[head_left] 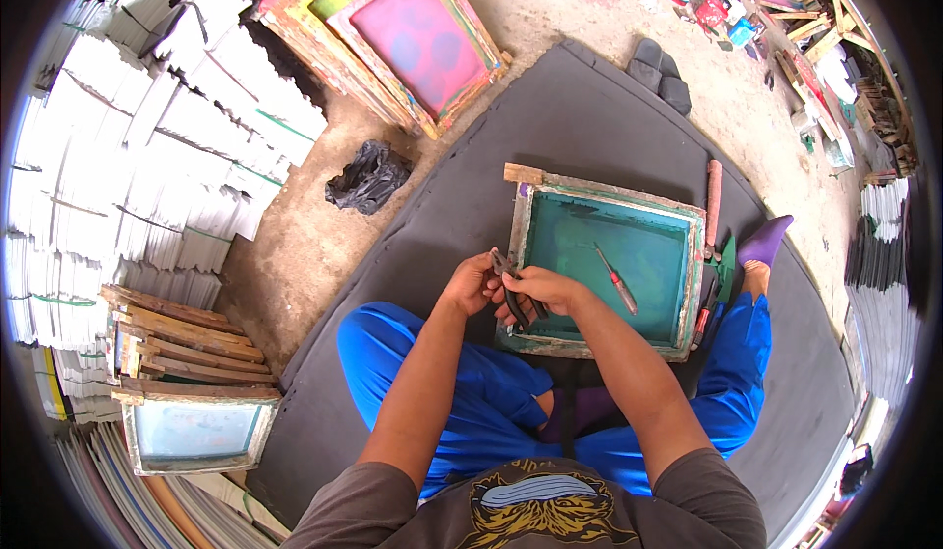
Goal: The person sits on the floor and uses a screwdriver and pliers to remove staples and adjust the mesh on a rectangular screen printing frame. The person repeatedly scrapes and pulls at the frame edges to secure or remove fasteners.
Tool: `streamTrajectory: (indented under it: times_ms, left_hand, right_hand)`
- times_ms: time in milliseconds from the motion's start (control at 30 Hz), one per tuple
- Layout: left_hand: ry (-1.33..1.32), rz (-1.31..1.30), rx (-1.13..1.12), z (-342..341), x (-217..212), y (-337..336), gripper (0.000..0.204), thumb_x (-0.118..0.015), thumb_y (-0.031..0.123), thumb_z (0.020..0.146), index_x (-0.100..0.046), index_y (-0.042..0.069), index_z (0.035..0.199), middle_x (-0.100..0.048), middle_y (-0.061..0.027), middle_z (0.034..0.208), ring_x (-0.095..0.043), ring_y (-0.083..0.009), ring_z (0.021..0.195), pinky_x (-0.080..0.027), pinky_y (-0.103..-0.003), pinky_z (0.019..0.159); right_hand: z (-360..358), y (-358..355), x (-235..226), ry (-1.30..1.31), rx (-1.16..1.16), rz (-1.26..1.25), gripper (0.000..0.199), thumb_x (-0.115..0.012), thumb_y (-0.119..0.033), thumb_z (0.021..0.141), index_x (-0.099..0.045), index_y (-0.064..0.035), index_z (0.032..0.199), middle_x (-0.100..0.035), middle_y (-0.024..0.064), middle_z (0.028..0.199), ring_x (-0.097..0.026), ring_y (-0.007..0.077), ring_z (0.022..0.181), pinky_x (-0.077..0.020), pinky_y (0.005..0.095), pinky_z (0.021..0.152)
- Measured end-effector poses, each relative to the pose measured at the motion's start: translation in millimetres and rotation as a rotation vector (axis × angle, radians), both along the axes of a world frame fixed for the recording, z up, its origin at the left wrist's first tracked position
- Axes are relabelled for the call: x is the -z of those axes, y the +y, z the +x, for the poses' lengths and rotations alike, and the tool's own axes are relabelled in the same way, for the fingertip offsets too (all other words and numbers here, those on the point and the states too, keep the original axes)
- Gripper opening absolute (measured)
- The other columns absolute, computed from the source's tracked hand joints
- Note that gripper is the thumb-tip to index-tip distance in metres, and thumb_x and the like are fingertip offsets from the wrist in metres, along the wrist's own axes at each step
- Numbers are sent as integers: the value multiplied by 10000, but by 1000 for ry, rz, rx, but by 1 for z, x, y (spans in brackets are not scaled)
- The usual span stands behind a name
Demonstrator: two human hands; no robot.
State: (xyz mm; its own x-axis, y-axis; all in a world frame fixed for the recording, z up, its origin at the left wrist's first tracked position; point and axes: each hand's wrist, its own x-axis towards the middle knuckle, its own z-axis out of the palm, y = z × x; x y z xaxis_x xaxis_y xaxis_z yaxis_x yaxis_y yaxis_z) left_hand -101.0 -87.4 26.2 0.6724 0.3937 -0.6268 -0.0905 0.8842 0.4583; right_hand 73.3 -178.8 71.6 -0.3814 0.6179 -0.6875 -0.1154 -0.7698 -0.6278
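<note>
My right hand [540, 290] is closed around dark-handled pliers [501, 261], their jaws pointing up and toward my left hand [473, 282]. The left fingers are pinched together beside the jaws; what they hold is too small to make out. Both hands are over the left side of a wooden screen-printing frame [611, 192] with teal mesh [580, 230], which lies in front of my crossed legs. On the mesh rests a screwdriver [621, 290] with a red and clear handle, to the right of my hands.
Beside the frame's right edge lie a hammer [714, 195], a green-bladed tool [726, 269] and a red-handled tool [701, 325]. A dark mat [580, 107] is under me. Leftward are a black plastic bag [368, 178], stacked frames [192, 338] and white sheet bundles [147, 156]. Slippers [660, 76] sit at the far edge.
</note>
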Motion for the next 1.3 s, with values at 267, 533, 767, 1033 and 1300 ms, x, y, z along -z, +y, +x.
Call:
streamTrajectory:
  times_ms: [267, 533, 767, 1033, 1300]
  left_hand:
    - [174, 306, 43, 10, 15, -8, 330, -561, 365, 1087, -604, 98, 897, -528, 26, 633, -443, -76, 501, -350, -259, 439]
    - [264, 420, 106, 12, 8, -7, 357, -568, 391, 1081, -598, 96, 883, -531, 19, 633, -443, -78, 480, -359, -275, 427]
    - [345, 519, 62, 20, 11, -10, 371, -556, 391, 1086, -613, 66, 914, -546, 8, 646, -514, -114, 531, -416, -295, 478]
    - [1034, 1159, -162, 11, 22, 7, 322, -678, 285, 996, -719, -27, 930, -740, -173, 804, -729, -299, 737, -552, -431, 718]
    - [1052, 946, -392, -5, 26, 23, 258, -688, 213, 970, -767, -6, 1081, -772, -163, 878, -745, -313, 788, -572, -427, 778]
  right_hand:
    - [4, -10, 15, -125, -15, 109, 596, -467, -582, 1069, -661, -44, 1235, -699, 63, 874, -670, 185, 696, -575, 365, 693]
    - [6, -10, 14, 79, 81, 19, 431, -641, -415, 1032, -680, -1, 1144, -661, 61, 800, -615, 126, 638, -561, 309, 559]
    - [3, -15, 13, 244, 229, 8, 460, -607, -420, 1046, -707, 25, 1108, -669, 73, 789, -616, 124, 630, -552, 318, 517]
    - [-3, -21, 19, 225, 349, 49, 535, -528, -458, 1068, -682, 47, 1154, -710, 140, 879, -686, 209, 705, -616, 361, 549]
    - [12, -32, 19, 177, 282, -53, 537, -517, -487, 1062, -649, 11, 1214, -759, 209, 1009, -771, 294, 840, -624, 405, 579]
